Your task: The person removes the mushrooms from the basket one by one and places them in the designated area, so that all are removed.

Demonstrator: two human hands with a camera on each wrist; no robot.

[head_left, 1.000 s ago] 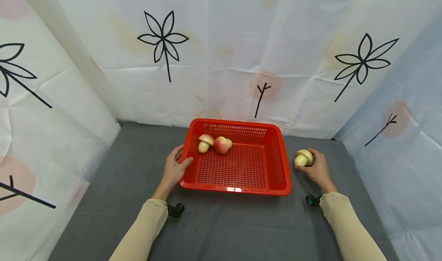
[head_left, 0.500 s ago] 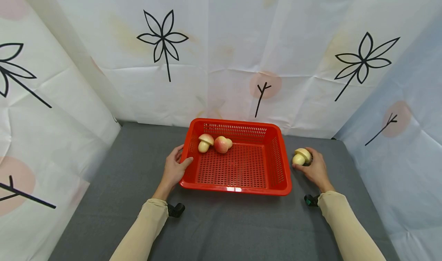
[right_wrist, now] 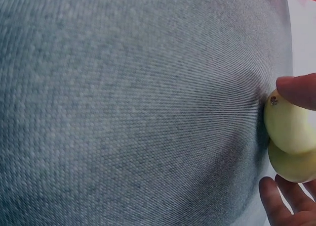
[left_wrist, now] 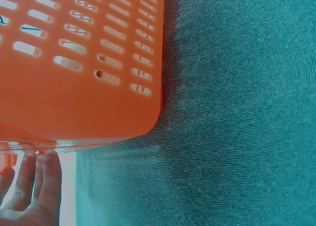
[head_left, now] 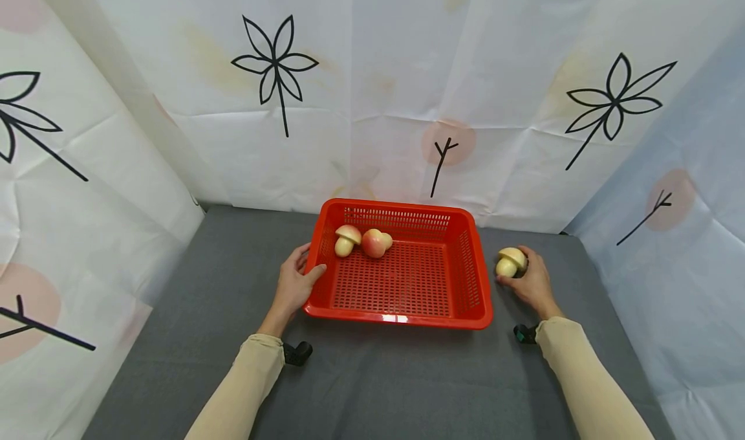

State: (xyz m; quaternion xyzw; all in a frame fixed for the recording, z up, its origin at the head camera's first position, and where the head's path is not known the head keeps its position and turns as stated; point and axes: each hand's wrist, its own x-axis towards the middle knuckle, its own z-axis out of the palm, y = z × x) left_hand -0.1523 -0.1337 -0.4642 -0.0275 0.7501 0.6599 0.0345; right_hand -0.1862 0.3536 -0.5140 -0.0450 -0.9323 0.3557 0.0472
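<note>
At the left side of a red plastic basket, my left hand grips the rim, thumb over the edge and fingers outside. In the left wrist view those fingers meet the slotted basket wall. To the basket's right, my right hand holds a pale yellow toy mushroom between thumb and fingers. The right wrist view shows this mushroom close to the cloth, thumb on its stem. Inside the basket lie two red-capped toy mushrooms, one on the left and another beside it.
Dark grey cloth covers the table. White curtains with plant drawings stand along the back and both sides. A black wrist strap device sits on the left wrist, and a similar one on the right.
The right hand and the yellow mushroom shifted slightly left toward the basket, then slightly back right. The left hand, basket and red-capped mushrooms have stayed in place.
</note>
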